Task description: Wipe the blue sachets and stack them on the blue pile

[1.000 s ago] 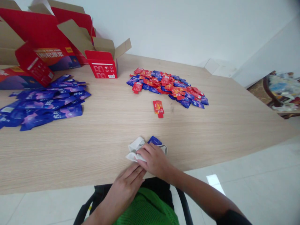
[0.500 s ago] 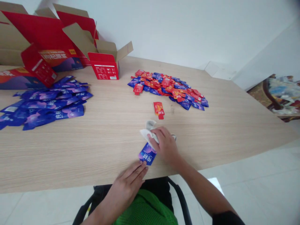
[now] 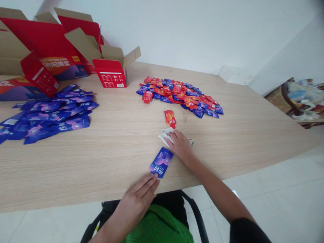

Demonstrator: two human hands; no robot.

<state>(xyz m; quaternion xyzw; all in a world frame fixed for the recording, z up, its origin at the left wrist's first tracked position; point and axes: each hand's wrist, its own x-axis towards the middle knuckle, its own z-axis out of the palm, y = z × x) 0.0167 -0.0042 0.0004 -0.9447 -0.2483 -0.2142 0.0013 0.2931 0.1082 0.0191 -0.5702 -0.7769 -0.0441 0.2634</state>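
Observation:
On the light wood-grain table [image 3: 106, 158], a blue foil packet [image 3: 161, 162] lies flat and slightly tilted near the front edge. My left hand [image 3: 138, 197] rests flat at the table edge, with its fingertips at the packet's lower end. My right hand [image 3: 180, 145] presses on a crumpled white cloth [image 3: 165, 136], most of which lies beneath the palm. Just beyond the cloth and apart from it is a small red sachet [image 3: 170, 118].
A mixed heap of red and blue sachets [image 3: 177, 94] lies at the table's far middle. Blue packets [image 3: 50, 114] are piled at the left, below open red-and-tan cartons [image 3: 50, 44]. A small red carton [image 3: 110, 72] stands at the far edge.
My right hand and the cloth have moved farther up the table, away from the blue packet, which now lies fully uncovered. My left hand has barely moved.

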